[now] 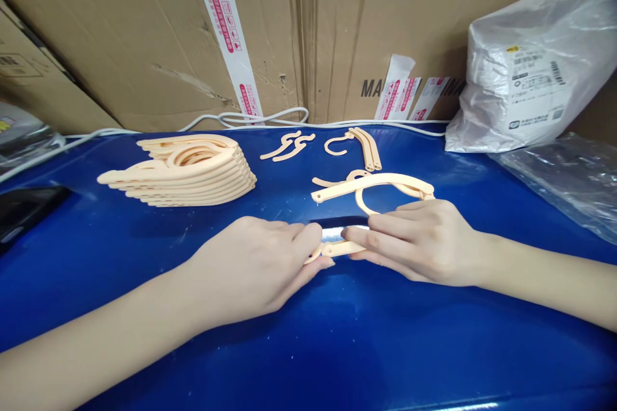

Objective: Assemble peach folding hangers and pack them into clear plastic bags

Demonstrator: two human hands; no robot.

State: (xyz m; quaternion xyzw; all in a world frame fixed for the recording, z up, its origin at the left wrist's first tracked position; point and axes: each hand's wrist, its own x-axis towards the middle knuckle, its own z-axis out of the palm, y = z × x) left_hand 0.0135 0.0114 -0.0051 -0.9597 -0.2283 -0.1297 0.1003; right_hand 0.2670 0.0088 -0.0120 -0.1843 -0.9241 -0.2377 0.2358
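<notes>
My left hand (255, 263) is closed, thumb and fingers pinching a small beige plastic hanger piece (313, 255) that they mostly hide. My right hand (424, 241) grips a beige hanger arm (341, 248), its holed end meeting the left hand's piece. Whether the two are joined, I cannot tell. Just beyond my right fingers lie a long curved hanger arm (371, 183) and a curved hook part (361, 201), partly covered by that hand. Further back are a hook (335, 150), a few stacked arms (369, 149) and two small wavy pieces (290, 146).
A neat stack of folded beige hangers (193, 189) stands at left on the blue table (308, 347). A dark object (24, 212) lies at the left edge. Behind run a white cable (260, 119) and cardboard boxes (144, 32). A wrapped package (520, 70) sits back right.
</notes>
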